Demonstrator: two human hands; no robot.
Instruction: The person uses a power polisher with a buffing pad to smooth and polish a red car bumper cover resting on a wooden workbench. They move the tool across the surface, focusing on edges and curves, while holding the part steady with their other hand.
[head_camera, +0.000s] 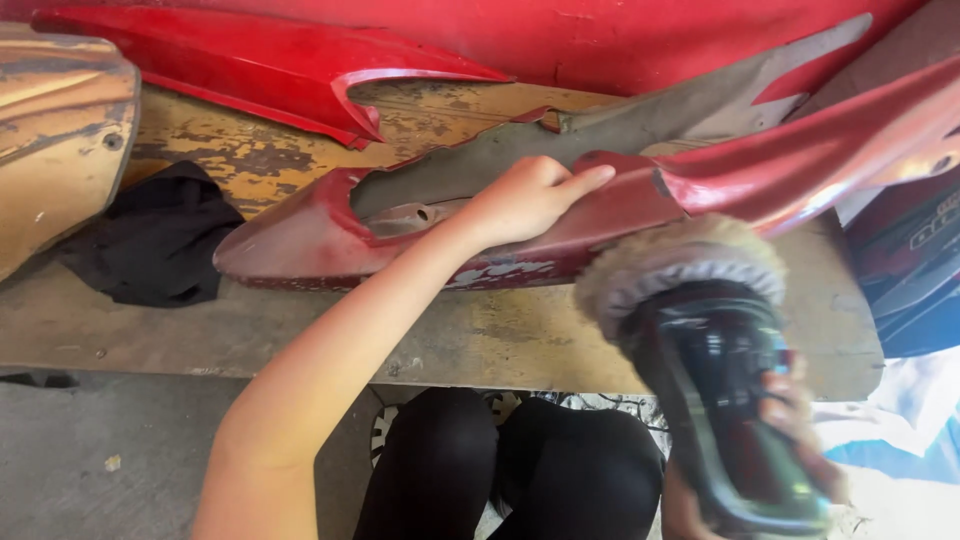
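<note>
A long red motorcycle body panel with worn, scuffed paint lies across a wooden workbench. My left hand rests on its upper edge near the middle, fingers pressed down and holding it steady. My right hand grips a black power polisher at the lower right. The polisher's fluffy wool pad is blurred and sits against the panel's lower edge, just right of my left hand.
A second red panel lies at the back of the bench. A tan, worn panel stands at the far left beside a black cloth. My knees in black trousers are below the bench edge. A blue and white object sits at the right.
</note>
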